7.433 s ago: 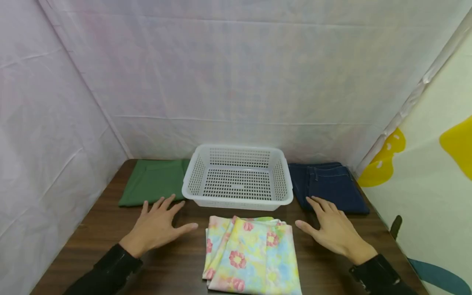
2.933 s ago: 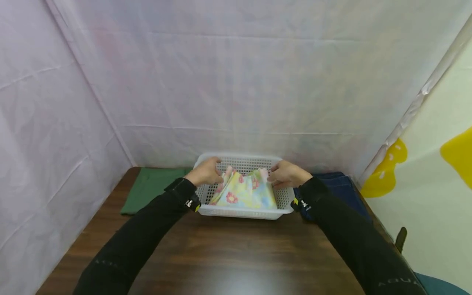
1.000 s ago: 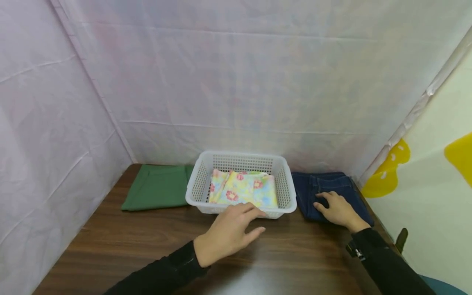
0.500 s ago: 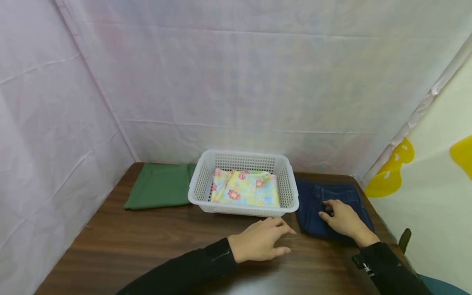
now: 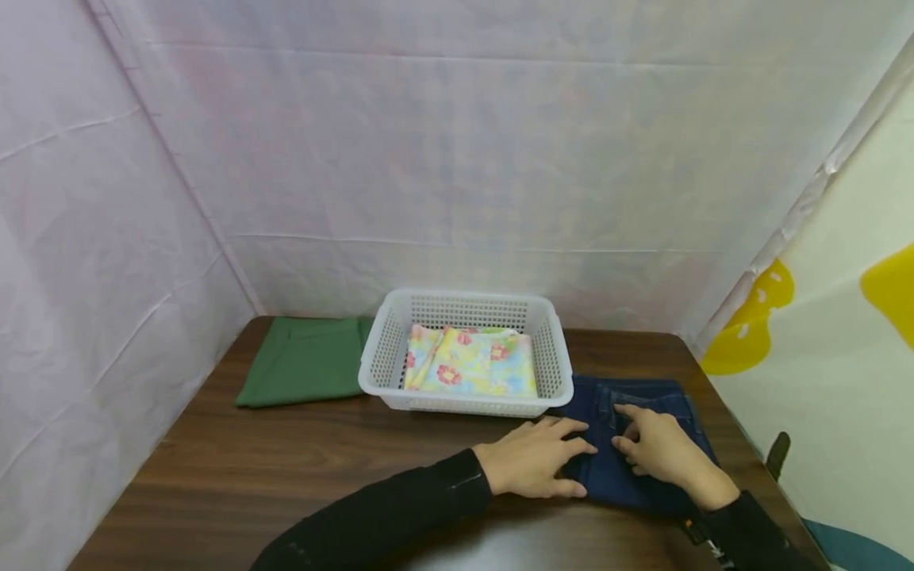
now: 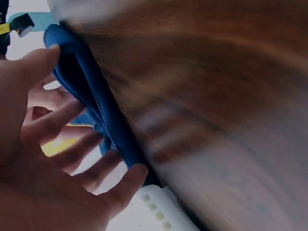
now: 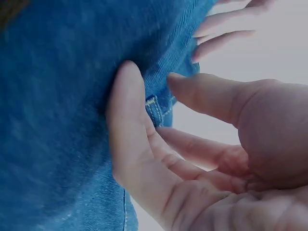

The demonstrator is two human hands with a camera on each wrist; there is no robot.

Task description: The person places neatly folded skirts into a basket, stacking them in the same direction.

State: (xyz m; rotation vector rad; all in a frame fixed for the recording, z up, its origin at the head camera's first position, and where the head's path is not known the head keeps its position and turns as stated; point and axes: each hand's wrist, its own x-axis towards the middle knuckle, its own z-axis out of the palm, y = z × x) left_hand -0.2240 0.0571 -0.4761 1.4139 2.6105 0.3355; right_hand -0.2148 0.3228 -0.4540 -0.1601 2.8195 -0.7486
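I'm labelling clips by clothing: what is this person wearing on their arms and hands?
Both arms are in long black sleeves that reach the wrists. The left hand and right hand are bare, with no gloves or rings visible. A dark strap or device shows at the right wrist, cut off by the frame edge.

Three folded pieces of cloth are counted: one dark blue denim pair of jeans (image 5: pixel 643 444), one plain green folded cloth (image 5: pixel 303 361) and one pastel floral-printed folded cloth (image 5: pixel 471 371). One white perforated plastic basket (image 5: pixel 378 361) is seen, and one dark brown wooden table (image 5: pixel 286 476). Two bare hands are counted, one left hand (image 5: pixel 535 468) and one right hand (image 5: pixel 660 452). Two black sleeves (image 5: pixel 385 523) are visible.
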